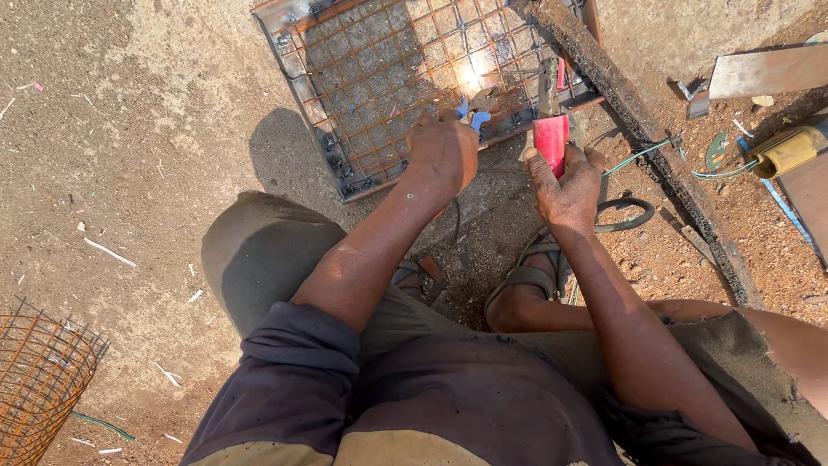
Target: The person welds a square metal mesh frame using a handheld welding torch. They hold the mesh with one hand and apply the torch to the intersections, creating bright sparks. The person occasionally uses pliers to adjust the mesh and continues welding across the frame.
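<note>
A rusty wire mesh panel in a metal frame (379, 78) lies on the dirt ground in front of me. My left hand (442, 154) rests on its near edge and grips a small tool with blue handles (473, 116). My right hand (565, 181) holds a red-handled electrode holder (550, 129), whose tip points at the mesh. A bright spark (470, 79) glows where the tip meets the wires.
A long rusted steel bar (642, 121) runs diagonally at the right, with cables (638, 155) beside it. A yellow tool (789, 151) and metal plates (768, 71) lie at far right. A rolled wire mesh (39, 380) stands at the lower left. My sandalled foot (530, 276) is below.
</note>
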